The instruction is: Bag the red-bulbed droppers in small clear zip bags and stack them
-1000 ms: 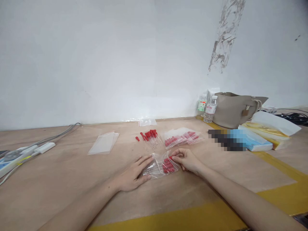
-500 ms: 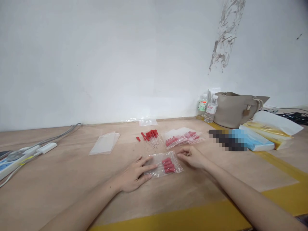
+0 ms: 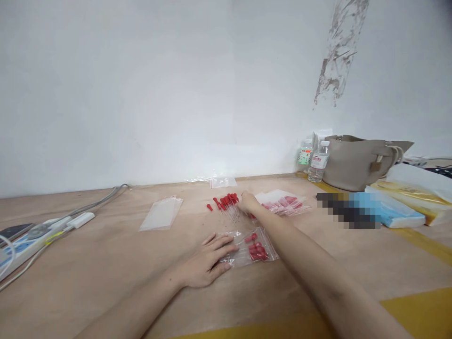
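Since the earlier frame the right hand (image 3: 248, 202) has left the near bag and reached forward across the bench (image 3: 106, 263) to the loose red-capped droppers (image 3: 226, 203).

At far left lie a white power strip (image 3: 21, 240) and its grey cable (image 3: 95, 203). Next comes a flat stack of empty clear bags (image 3: 161, 213). The left hand (image 3: 208, 260) lies palm down, fingers spread and not clamped, its fingertips pressing the left end of the part-filled bag (image 3: 252, 247), which lies flat on the bench with red caps showing inside.

Beyond that bag, farther from the person, the loose droppers lie in a small fan, long axes running roughly toward and away from the person, red caps at the far end. The right hand sits at the right edge of this fan, touching or just beside it; whether its grip has closed on a dropper I cannot tell, as the fingers are curled away from view. It is plainly the nearer hand.

Just right of it lie the filled bags (image 3: 286, 202). Farther right stand two water bottles (image 3: 318, 162), a beige handbag (image 3: 360, 160) and tissue packs (image 3: 391, 212).
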The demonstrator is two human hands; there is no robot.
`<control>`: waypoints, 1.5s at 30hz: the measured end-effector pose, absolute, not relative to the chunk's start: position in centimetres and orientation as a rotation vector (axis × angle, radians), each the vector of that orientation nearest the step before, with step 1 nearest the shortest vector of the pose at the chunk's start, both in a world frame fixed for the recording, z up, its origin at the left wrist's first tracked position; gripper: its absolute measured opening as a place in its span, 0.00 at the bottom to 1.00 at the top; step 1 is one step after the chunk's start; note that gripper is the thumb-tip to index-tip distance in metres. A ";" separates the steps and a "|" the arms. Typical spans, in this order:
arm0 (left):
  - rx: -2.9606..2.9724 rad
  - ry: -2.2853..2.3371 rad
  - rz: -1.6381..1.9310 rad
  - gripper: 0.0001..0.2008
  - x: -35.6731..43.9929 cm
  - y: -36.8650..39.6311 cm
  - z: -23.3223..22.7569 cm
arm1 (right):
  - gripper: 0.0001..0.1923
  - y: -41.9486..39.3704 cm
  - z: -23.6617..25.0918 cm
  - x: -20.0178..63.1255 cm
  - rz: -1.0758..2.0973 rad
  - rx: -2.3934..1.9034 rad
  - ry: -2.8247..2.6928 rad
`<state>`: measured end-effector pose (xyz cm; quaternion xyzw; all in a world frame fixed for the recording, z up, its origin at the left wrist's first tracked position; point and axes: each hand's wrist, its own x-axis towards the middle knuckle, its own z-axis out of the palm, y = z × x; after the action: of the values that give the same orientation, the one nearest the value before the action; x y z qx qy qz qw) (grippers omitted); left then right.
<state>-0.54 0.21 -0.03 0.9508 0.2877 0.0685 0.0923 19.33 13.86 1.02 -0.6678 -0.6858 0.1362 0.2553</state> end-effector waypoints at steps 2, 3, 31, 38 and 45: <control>2.826 0.848 0.221 0.21 -0.6 0.3 -0.1 | 0.15 14.5 0.9 18.9 0.425 -1.817 -1.866; 2.825 0.845 0.227 0.21 -0.6 0.3 -0.1 | 0.15 14.6 1.0 18.8 0.446 -1.815 -1.863; 2.832 0.876 0.210 0.21 -0.5 0.3 0.1 | 0.17 2.0 -3.9 26.9 1.142 -1.077 -1.166; 2.823 0.850 0.248 0.23 -0.5 0.3 0.1 | 0.10 1.9 -3.5 27.9 0.610 -1.300 -1.849; 2.812 0.847 0.282 0.24 -0.4 0.2 0.3 | 0.08 2.0 -3.8 26.5 0.784 -1.285 -1.722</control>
<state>-0.43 0.18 0.27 0.9488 0.2857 0.0952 0.0956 26.46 1.97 -3.80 -0.5112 -0.6854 0.3120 0.4142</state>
